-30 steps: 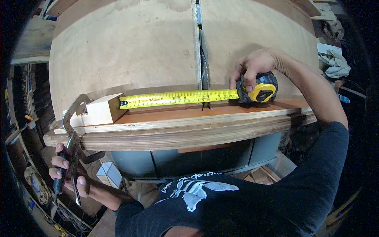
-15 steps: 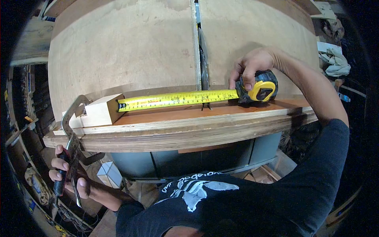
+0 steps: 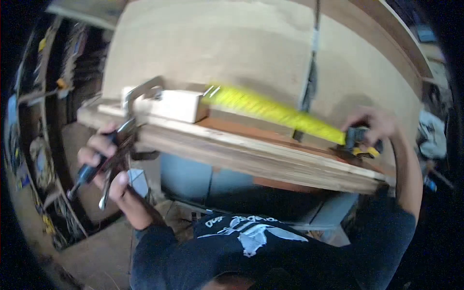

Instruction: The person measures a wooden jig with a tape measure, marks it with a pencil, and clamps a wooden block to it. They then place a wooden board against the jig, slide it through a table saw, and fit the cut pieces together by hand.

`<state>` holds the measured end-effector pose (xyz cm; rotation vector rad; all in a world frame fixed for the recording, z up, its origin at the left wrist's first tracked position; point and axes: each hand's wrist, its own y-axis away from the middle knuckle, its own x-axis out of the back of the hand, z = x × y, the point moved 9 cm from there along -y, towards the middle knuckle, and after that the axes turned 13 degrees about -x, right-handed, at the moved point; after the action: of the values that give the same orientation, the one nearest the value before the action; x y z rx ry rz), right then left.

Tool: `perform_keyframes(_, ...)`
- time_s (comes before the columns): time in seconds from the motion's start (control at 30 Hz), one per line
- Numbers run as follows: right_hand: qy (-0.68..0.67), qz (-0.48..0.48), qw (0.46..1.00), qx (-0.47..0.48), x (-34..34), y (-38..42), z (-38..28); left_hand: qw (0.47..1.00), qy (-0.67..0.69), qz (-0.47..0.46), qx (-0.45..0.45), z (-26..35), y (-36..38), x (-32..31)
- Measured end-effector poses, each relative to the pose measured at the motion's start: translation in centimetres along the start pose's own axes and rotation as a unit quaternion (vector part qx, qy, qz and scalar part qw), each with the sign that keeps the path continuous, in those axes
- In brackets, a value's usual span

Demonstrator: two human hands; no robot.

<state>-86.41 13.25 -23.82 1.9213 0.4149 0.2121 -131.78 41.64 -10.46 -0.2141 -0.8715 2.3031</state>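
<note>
My left hand (image 3: 108, 162) is closed around the dark-gripped handles of a locking C-clamp (image 3: 129, 101). The clamp's metal jaws reach over a pale wooden block (image 3: 179, 104) and under the layered board edge (image 3: 261, 157). At the right, my right hand (image 3: 377, 123) grips a black and yellow tape measure (image 3: 356, 137). Its yellow blade (image 3: 275, 112) stretches leftward over the reddish board strip (image 3: 241, 129), its free end beside the block's upper right corner. Motion blur hides the blade's markings and whether its tip touches the block.
A broad plywood surface (image 3: 217, 43) with a dark gap (image 3: 309, 77) lies behind the board. Grey panels (image 3: 186, 176) stand below its front edge. Shelves (image 3: 43, 111) with tools line the left; a pale cloth (image 3: 431, 137) hangs at the right.
The camera view has turned, so the board slants down to the right. The blade's free end sits higher against the block than before. Both hands keep their holds.
</note>
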Motion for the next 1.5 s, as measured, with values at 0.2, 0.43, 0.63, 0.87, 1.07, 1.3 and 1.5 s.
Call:
perform_keyframes(0.2,-0.038,0.484,0.870,-0.084,5.3,7.3,5.5,0.999,-0.007,0.027,0.030,-0.2,0.2,-0.8)
perform_keyframes(0.43,0.225,0.651,0.708,-0.155,3.9,8.5,7.3,1.000,0.013,-0.015,0.014,0.2,-0.5,-1.0)
perform_keyframes(0.63,0.253,0.659,0.677,-0.207,3.6,8.7,6.8,0.998,0.062,-0.021,-0.019,0.1,-0.7,-1.2)
perform_keyframes(0.87,0.214,0.634,0.625,0.403,-16.7,14.0,-23.3,0.997,0.050,-0.041,-0.049,0.9,-1.1,-1.2)
perform_keyframes(1.07,0.213,0.499,0.583,0.605,-28.8,10.9,-37.3,0.994,0.019,-0.048,0.097,-1.0,-0.5,-1.5)
perform_keyframes(1.3,0.137,0.566,0.552,0.596,-29.5,6.7,-38.3,1.000,-0.006,0.011,0.012,-1.2,-1.3,-1.4)
perform_keyframes(1.5,0.149,0.600,0.493,0.612,-29.4,7.4,-38.1,0.996,-0.073,0.003,-0.055,-1.2,-1.2,-1.5)
